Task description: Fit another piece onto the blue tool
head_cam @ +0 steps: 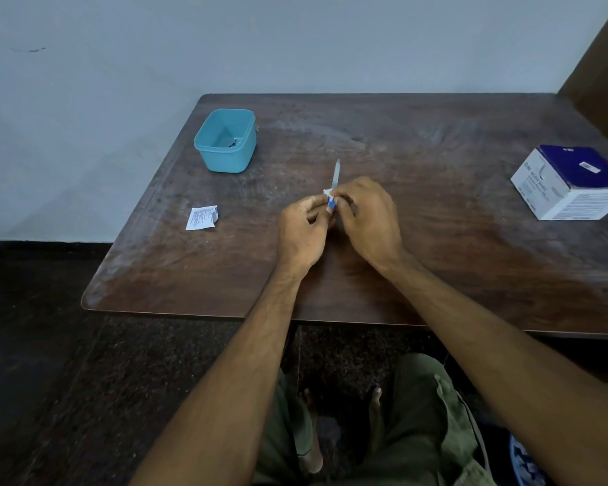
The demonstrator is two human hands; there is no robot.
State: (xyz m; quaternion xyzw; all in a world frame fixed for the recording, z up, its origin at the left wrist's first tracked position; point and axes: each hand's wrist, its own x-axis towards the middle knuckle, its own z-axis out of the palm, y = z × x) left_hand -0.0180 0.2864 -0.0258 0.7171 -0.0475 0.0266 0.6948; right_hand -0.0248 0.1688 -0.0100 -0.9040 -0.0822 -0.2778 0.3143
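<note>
Pale wall (295,40) stood behind a dark wooden table (436,247), worn and scratched. On the far left part of the table was a turquoise plastic tub (225,142), open, with some small dark thing at its bottom that I could not make out. Nearer to the person lay a small white sachet (201,217), torn open at one edge and flat on the wood.

At the middle, both hands met just above the table. The left hand (304,233) had its fingers curled around the blue lower end of a capped needle (336,178), whose pale cap pointed up and away. The right hand (369,219) pinched the same piece from the other side, perhaps with a small white swab at the joint. The cap seemed to be on yet, so I judged the work was at an early step.

Far right stood a white and blue box (572,184), closed.
</note>
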